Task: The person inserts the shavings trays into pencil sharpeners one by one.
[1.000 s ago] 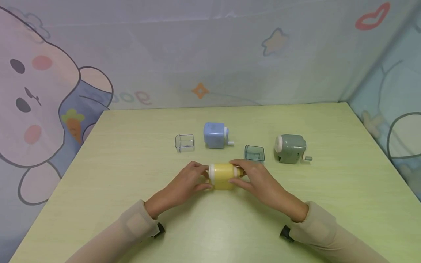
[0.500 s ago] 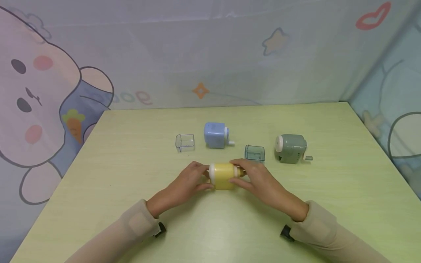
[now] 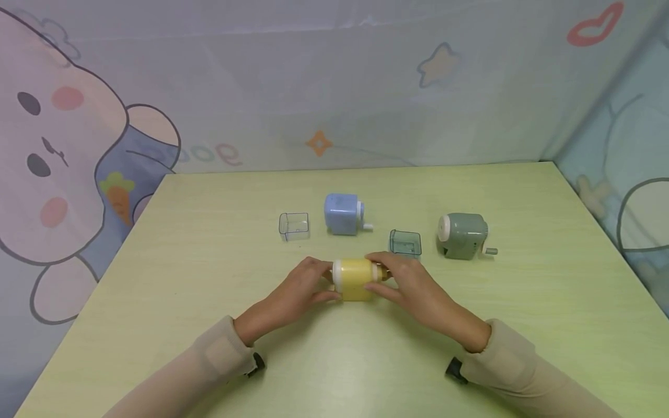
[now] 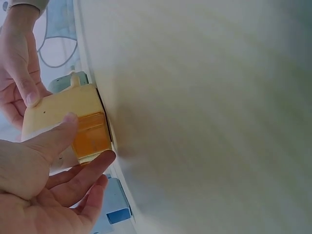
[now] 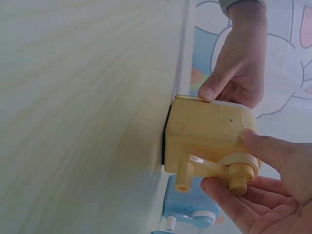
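Note:
A yellow crank pencil sharpener (image 3: 356, 280) stands on the table between both hands. My left hand (image 3: 298, 288) grips its white-faced end, thumb on the near side. In the left wrist view, the thumb and fingers lie at opposite sides of the see-through orange shavings drawer (image 4: 92, 134), which sits in the body. With the thumb on the near side and fingers behind, my right hand (image 3: 418, 290) holds the opposite end. The crank handle (image 5: 202, 168) points down toward the table in the right wrist view.
Behind the hands stand a blue pencil sharpener (image 3: 341, 215) and a grey-green one (image 3: 464, 235), cranks to the right. A clear drawer (image 3: 294, 226) lies left of the blue one. A see-through green drawer (image 3: 405, 242) lies just beyond the right hand.

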The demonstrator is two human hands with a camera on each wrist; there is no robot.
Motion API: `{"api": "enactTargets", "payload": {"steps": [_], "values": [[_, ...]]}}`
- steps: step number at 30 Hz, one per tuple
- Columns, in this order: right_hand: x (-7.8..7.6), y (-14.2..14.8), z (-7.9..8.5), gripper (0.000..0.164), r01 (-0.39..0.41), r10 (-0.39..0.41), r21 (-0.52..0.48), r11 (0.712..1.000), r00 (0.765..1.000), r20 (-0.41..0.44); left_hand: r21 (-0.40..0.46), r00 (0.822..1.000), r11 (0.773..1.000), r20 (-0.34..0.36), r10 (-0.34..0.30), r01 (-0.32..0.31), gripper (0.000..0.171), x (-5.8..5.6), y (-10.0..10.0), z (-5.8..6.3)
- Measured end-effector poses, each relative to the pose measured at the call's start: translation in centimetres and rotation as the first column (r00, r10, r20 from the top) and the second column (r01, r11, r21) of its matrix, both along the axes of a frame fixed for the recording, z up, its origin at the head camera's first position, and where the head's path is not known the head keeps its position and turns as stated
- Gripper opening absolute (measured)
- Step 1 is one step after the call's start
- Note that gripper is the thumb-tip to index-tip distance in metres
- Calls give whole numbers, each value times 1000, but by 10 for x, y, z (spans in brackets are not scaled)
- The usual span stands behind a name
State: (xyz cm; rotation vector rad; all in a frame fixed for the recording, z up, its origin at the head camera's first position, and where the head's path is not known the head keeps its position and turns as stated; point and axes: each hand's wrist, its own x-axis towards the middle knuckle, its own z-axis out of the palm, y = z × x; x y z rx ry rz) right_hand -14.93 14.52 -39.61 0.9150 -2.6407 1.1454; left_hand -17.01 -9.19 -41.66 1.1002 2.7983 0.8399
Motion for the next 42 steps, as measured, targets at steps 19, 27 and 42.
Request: {"api": "enactTargets", "payload": {"steps": [19,27,42], "values": [[-5,2,6,41,-46,44,29,999,998,49,-28,999,1000,47,2,-1,48,-1,-1,2],[-14,8,16,49,-80,69,82,993,989,134,-54,998,999,60,-4,7,52,-2,-3,3],[-47,14,29,33,-49,41,52,997,987,153,-159,998,985,-6,67,-67,49,-9,-26,6]]}}
